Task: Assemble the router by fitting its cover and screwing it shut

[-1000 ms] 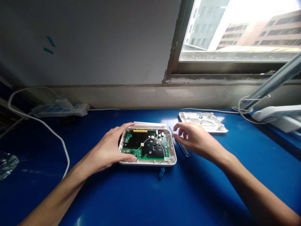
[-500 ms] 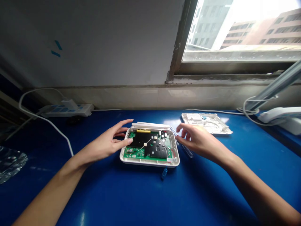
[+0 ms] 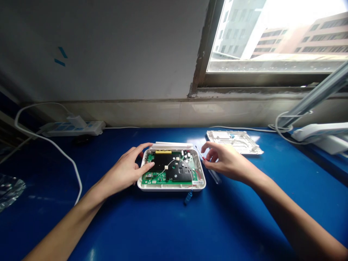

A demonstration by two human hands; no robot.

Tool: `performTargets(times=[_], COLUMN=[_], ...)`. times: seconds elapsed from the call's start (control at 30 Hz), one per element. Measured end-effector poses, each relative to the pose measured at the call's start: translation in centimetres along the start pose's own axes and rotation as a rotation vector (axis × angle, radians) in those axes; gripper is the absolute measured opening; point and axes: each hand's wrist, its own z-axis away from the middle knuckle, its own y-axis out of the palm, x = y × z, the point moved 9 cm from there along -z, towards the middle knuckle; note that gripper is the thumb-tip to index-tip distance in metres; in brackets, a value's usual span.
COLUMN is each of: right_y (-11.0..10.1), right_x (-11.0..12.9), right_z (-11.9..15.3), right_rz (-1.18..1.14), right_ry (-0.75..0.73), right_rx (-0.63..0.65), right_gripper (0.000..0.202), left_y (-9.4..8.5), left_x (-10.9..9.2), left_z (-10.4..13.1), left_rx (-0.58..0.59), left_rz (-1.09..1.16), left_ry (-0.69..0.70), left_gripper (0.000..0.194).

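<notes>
An opened white router (image 3: 172, 187) lies flat, its green circuit board (image 3: 157, 179) and black metal plate (image 3: 163, 163) facing up. My left hand (image 3: 129, 166) grips its left end, thumb over the board and fingers around the back corner. Beside the right end, my right hand (image 3: 221, 159) pinches a thin screwdriver (image 3: 200, 152) with a red part at the fingertips. A clear, long piece (image 3: 216, 177) shows below that hand; whether it belongs to the screwdriver I cannot tell. A blue connector (image 3: 188, 197) hangs on wires over the front rim.
The white router cover (image 3: 239, 142) lies inside-up at the back right of the blue table (image 3: 152, 232). A power strip (image 3: 73, 127) with a white cable (image 3: 61, 146) is at the back left. Crinkled clear plastic (image 3: 11, 190) sits at far left, a lamp arm (image 3: 312, 98) at right.
My right fingers have closed on the screwdriver, whose red part now shows. My left hand has settled more firmly around the router's left end. The view has shifted slightly.
</notes>
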Motion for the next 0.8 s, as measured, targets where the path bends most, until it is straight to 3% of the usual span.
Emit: performTargets(times=[0.1, 0.27, 0.37, 0.5, 0.7, 0.8], right_y=[-0.3, -2.0, -2.5, -3.3, -3.7, -3.9], right_x=[-0.8, -0.7, -0.5, 0.0, -0.3, -0.7], right_z=[-0.2, -0.4, -0.2, 0.2, 0.3, 0.1], right_rz=[-0.156, -0.464, -0.630, -0.698, -0.653, -0.595], right_ry=[0.070, 0.053, 0.067, 0.037, 0.005, 0.004], right_rx=[0.027, -0.022, -0.013, -0.043, -0.021, -0.028], right_gripper=[0.020, 0.030, 0.042, 0.043, 0.045, 0.045], left_y=[0.8, 0.8, 0.6, 0.2, -1.1, 0.0], left_x=[0.3, 0.0, -0.4, -0.8, -4.7, -6.8], left_z=[0.1, 0.0, -0.1, -0.2, 1.1, 1.9], left_rx=[0.026, 0.013, -0.018, -0.061, -0.333, -0.325], left_rz=[0.089, 0.160, 0.149, 0.059, -0.319, -0.355], left_ry=[-0.030, -0.033, -0.022, -0.002, 0.300, 0.482], left_gripper=[0.068, 0.070, 0.067, 0.064, 0.045, 0.036])
